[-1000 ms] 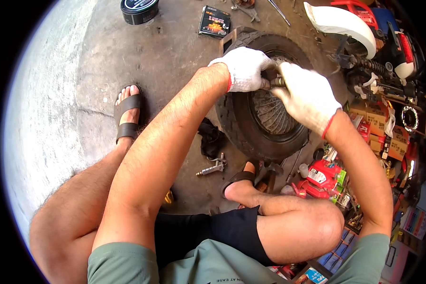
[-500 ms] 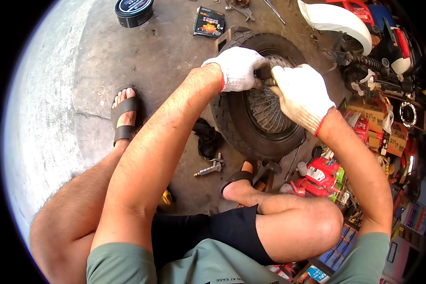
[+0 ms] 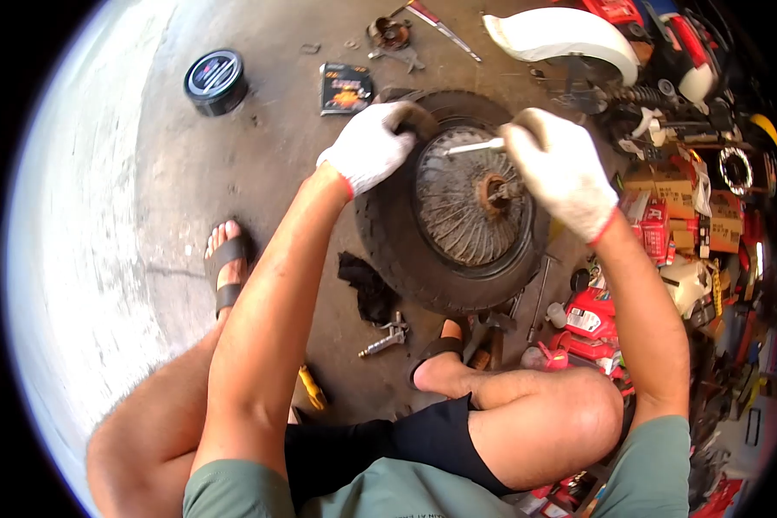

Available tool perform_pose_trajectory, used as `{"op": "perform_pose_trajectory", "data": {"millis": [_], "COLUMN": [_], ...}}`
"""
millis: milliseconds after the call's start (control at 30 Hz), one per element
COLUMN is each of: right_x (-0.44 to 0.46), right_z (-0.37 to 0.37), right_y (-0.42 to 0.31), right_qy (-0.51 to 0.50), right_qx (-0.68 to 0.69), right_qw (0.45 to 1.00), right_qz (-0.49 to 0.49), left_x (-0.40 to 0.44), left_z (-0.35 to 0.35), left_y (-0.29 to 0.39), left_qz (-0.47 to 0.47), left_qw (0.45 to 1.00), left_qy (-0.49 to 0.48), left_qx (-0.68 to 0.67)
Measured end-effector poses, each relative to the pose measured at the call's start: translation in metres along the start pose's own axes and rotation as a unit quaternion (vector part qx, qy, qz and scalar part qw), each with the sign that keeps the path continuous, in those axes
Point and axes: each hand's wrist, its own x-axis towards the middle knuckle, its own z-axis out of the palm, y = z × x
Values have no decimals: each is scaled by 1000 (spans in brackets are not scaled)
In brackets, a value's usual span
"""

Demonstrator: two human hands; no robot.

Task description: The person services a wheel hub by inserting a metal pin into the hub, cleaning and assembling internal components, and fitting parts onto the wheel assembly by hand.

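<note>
The spoked wheel (image 3: 457,220) with its black tyre (image 3: 397,259) lies on the floor before me, a rusty hub (image 3: 495,195) at its centre. In a white knit glove, my right hand (image 3: 561,168) is closed around a thin pale rod-like tool (image 3: 475,148), which points left across the spokes. My left hand (image 3: 367,145), also gloved, is by the tyre's upper left edge. Its fingers are curled, with dark, blurred tips; whatever they hold, if anything, cannot be made out.
A round black tin (image 3: 216,82) and a small black box (image 3: 346,88) stand beyond the wheel. Near my feet lie a black cloth (image 3: 367,287), an air blow gun (image 3: 386,335) and a yellow-handled tool (image 3: 312,388). Red bottles (image 3: 589,315) and cardboard boxes (image 3: 665,198) crowd the right side.
My hands were together above the wheel and are now apart. The left has moved left to the tyre's edge. The pale rod and the hub have come into plain view.
</note>
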Motion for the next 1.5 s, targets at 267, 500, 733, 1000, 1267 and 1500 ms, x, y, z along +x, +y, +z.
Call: {"op": "perform_pose_trajectory", "data": {"millis": [267,500,733,1000,1267,1500], "right_x": [-161,-289,-232,-158,-155,-166], "right_z": [-1,176,239,286,289,284], "right_y": [189,325,388,432,446,462], "right_qy": [255,289,169,19,65,23], "right_qx": [712,665,75,27,78,27], "right_qw": [606,509,829,823,819,842], "right_qz": [246,464,528,567,564,539], "left_x": [9,27,43,71,84,77], "left_z": [25,87,127,158,168,157], "left_y": [20,74,98,106,99,86], "left_qz": [-3,-78,-96,-86,-46,-57], "left_qw": [997,995,994,992,991,992], "left_qy": [72,0,-50,-53,-54,11], "left_qx": [0,-65,-10,72,111,109]}}
